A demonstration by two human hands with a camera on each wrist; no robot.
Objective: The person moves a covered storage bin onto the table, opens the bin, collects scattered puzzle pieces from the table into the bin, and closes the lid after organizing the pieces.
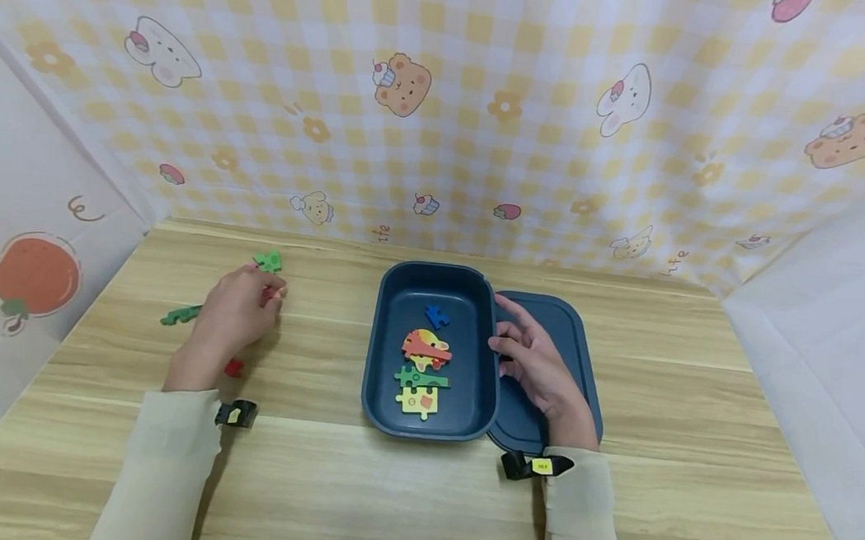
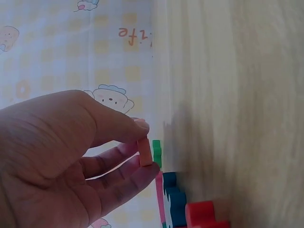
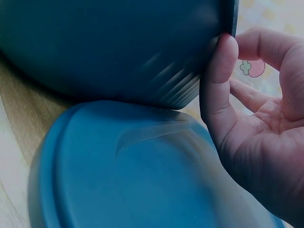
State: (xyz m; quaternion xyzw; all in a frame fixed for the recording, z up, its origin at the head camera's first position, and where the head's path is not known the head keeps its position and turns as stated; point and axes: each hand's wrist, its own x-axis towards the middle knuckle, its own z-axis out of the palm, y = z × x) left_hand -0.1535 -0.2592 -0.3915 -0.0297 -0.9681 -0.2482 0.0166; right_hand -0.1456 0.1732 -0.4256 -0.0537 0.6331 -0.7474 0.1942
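My left hand pinches a small orange-red puzzle piece between thumb and fingers, above the left side of the table. Close by lie a light green piece, a dark green piece and a red piece, partly hidden by the hand. My right hand holds the right rim of a dark blue box, thumb at the edge and fingers along the outer wall. Inside the box are a blue piece, an overlapping red and yellow group, a green piece and a yellow piece.
A dark blue lid lies on the wooden table right of the box, partly beneath the right hand. A checked curtain closes off the back. White sheets stand at both sides.
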